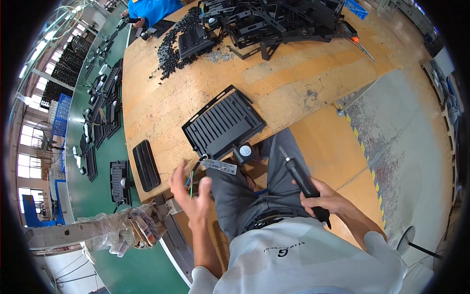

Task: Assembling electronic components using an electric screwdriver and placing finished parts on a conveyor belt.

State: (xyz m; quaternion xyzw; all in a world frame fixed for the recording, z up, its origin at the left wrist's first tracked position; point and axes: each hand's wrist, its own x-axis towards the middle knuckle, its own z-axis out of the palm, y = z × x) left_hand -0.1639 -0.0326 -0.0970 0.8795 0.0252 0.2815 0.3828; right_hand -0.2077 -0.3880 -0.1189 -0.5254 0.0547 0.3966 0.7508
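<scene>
A black floodlight [223,122] lies on the wooden table's near edge, ribbed back upward, with a bracket along its far-left side. A sensor with a round white lens [245,152] sticks out from its near side, and a printed label [220,166] hangs beside it. My left hand [194,198] is open just below the floodlight's near-left corner, thumb and fingers apart. Its cable's coloured wires [191,183] run between them without a visible grip. Over my lap on the right, my right hand [320,198] is closed around a black power screwdriver [303,181], its bit pointing up-left toward the floodlight.
A long black case [146,165] lies at the table's left corner. Farther back are black brackets [284,24], small black parts [169,49], another floodlight [195,43] and an orange-handled screwdriver [362,46]. Floodlights line a green belt [98,183] leftward. A co-worker in blue [154,11] is beyond.
</scene>
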